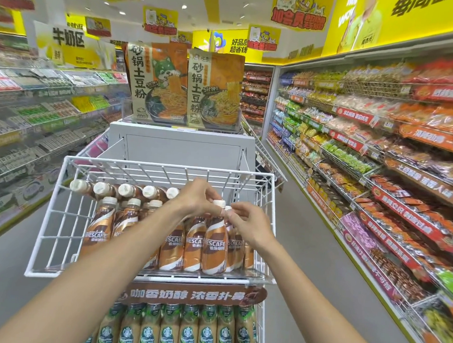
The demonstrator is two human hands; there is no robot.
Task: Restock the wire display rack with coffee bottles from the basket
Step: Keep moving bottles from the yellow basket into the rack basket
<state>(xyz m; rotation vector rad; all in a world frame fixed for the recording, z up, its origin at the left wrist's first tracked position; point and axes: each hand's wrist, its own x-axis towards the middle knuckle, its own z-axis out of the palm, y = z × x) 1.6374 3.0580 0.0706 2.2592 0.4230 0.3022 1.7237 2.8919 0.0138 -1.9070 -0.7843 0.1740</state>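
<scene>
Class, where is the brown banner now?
Head view, low centre: the brown banner hangs on the front of the wire rack, below the Nescafe bottles and above the Starbucks bottles.

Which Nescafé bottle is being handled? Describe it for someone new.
Start at the white wire rack, upper tier, above the Starbucks row. In the front row of Nescafé bottles, the handled bottle sits right of centre. It stands foremost, its white cap at the left hand's fingertips.
</scene>
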